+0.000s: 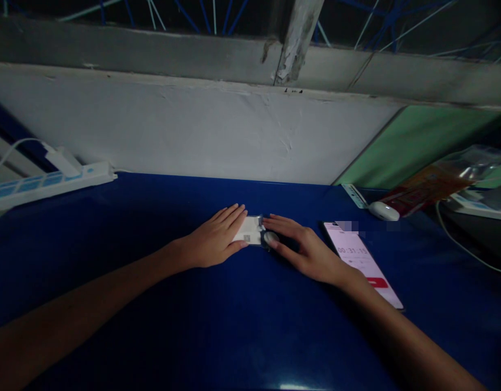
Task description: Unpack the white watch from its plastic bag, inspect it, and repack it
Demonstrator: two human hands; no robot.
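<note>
My left hand (pixel 217 235) lies flat over the left part of a small white packet (pixel 254 224), fingers stretched toward its far edge and thumb at its near edge. A dark square code is printed on the packet, and its right end looks clear and shiny. At that end, my right hand (pixel 301 244) is closed loosely, with its thumb on a small round silvery disc (pixel 271 238) and its fingertips by the packet's far corner. Whether the disc is joined to the packet, I cannot tell. The palm hides the packet's left end.
The blue tabletop (pixel 217 326) meets a pale wall. A phone (pixel 356 255) with a running timer lies beside my right forearm. Farther right are a white earbud-like case (pixel 384 210), a card (pixel 355 196) and a reddish plastic bag (pixel 425 187). A power strip (pixel 42 184) is at left.
</note>
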